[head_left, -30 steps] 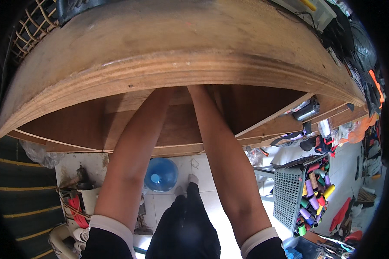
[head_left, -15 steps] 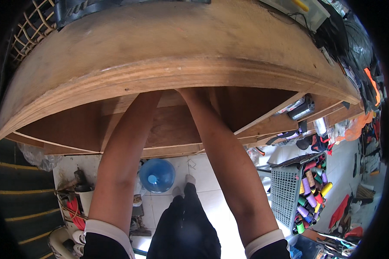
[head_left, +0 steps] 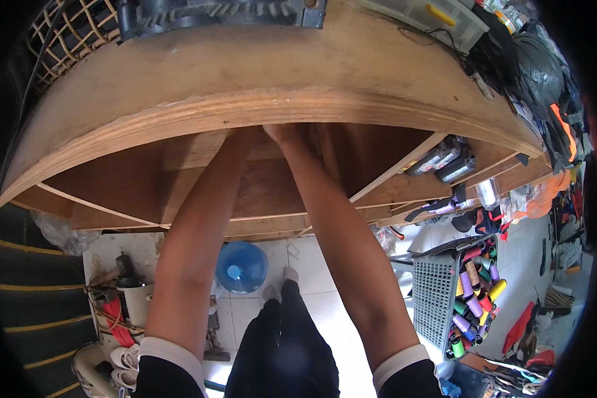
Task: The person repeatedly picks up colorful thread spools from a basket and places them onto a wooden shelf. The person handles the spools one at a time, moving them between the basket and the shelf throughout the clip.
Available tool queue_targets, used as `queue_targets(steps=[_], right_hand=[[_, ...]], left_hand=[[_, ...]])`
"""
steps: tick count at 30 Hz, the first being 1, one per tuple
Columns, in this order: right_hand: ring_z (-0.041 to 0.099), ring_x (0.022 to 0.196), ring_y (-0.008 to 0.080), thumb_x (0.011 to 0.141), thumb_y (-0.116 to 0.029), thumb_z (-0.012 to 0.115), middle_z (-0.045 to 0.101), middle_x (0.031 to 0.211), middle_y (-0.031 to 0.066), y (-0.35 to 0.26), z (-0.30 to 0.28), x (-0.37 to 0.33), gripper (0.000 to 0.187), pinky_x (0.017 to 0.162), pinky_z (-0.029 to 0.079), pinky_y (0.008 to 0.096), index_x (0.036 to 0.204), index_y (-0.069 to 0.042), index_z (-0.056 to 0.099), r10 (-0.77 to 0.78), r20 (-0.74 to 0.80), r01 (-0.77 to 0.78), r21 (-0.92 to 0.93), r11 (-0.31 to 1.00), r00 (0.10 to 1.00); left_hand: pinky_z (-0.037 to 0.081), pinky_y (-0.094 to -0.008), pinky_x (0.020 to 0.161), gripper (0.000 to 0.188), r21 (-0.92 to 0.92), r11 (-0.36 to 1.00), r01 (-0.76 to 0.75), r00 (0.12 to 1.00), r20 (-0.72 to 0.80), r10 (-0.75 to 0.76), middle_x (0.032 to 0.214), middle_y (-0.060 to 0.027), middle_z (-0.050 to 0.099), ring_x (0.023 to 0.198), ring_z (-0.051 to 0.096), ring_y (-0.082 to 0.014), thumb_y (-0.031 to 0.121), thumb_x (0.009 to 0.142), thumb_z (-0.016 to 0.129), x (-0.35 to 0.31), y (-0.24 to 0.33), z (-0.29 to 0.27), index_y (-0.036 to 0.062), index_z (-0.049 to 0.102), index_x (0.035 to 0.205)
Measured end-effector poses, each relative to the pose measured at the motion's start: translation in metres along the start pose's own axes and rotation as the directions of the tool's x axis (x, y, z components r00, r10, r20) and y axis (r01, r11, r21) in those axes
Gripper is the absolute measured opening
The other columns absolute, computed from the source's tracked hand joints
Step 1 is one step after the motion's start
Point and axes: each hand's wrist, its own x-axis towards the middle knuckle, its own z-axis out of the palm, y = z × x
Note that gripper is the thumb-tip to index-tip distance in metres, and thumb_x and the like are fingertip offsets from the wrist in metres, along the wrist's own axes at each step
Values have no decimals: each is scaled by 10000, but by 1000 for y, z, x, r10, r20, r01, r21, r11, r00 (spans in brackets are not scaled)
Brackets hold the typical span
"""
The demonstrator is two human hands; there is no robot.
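Both my arms reach into an open compartment of a wooden shelf unit (head_left: 265,109), under its thick top board. My left hand (head_left: 247,133) disappears behind the board's front edge at the wrist. Close beside it on the right, my right hand (head_left: 280,132) shows only a sliver around the wrist. The fingers of both are hidden, so I cannot see what they hold or touch. Bare wooden panels (head_left: 265,189) form the compartment around my forearms.
Dark bottles (head_left: 448,159) lie in the compartment to the right. A grey plastic basket (head_left: 436,298) full of colourful thread spools (head_left: 474,298) stands at the right. A blue water jug (head_left: 241,267) is on the floor by my feet. A black object (head_left: 219,16) and a clear bin (head_left: 438,20) rest on top.
The view has shifted slightly, showing more of the objects on top and of the bottles at the right. Both arms stay inside the compartment, with the hands a little closer together under the board.
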Motion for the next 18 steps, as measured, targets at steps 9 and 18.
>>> queue_targets(steps=[9,18], right_hand=[[534,1168,346,961,-238,575,557,1229,231,-139,-144,-186,374,1007,406,454,1245,4,561,138,26,-139,281,950,990],[364,1393,417,1002,-391,477,401,1486,225,-117,-168,-389,559,1133,276,527,1463,-77,441,108,550,-114,-25,993,828]], left_hand=[[421,-278,621,178,-582,787,204,760,-412,-502,732,-3,563,678,499,-89,114,914,709,-213,113,-22,41,595,799],[298,-493,1143,882,-701,-402,589,489,705,-514,1534,-157,368,1402,377,-309,739,936,324,-384,186,-7,51,347,1488]])
